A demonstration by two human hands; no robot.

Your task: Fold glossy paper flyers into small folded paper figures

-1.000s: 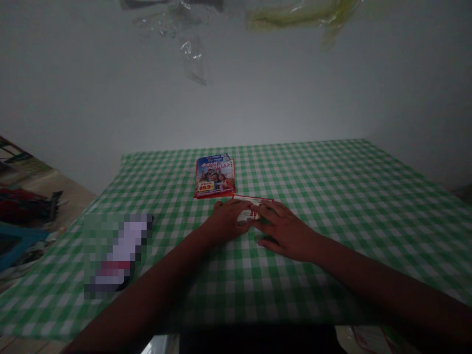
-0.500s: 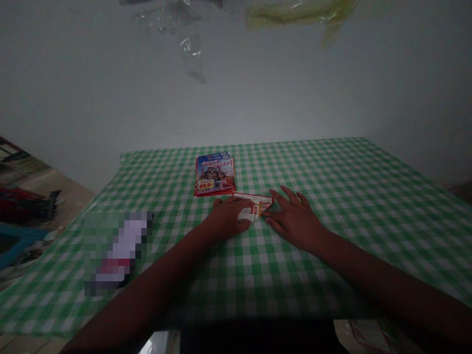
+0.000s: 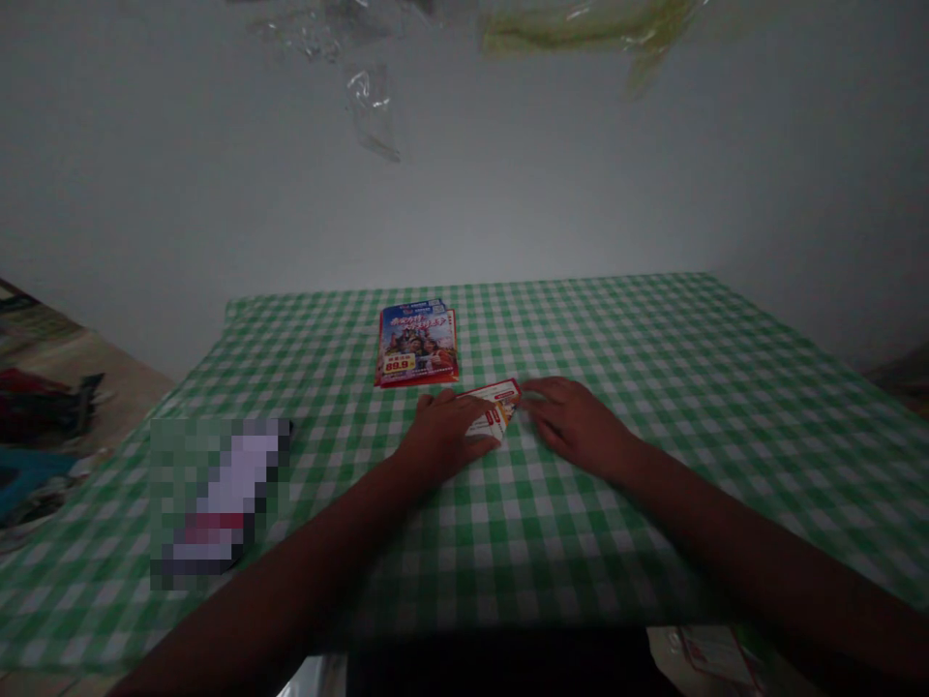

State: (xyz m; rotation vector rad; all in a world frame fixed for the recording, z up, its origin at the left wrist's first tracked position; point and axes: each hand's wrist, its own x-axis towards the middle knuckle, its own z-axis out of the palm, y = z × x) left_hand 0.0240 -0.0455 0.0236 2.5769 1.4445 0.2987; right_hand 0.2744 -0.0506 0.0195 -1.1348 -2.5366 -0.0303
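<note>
Head view: seen holding a folded leaflet (image 3: 485, 424) flat on a checked cloth (image 3: 653, 358) beneath the left hand (image 3: 439, 433), with fingers close together and thumb apart, and reaching to its right corner with the right hand (image 3: 577, 424), with fingers loosely bunched after being spread half a second earlier; closed on the paper or merely beside it, impossible to tell. Now tilted up toward the right fingertips after sloping down, so apparently turned a little and still being adjusted. Readable beyond the left fingers, on a stack of flyers (image 3: 421, 341): "89.9", on a yellow label (image 3: 399, 364). Too small to read between the hands: red tags (image 3: 494, 416).
</note>
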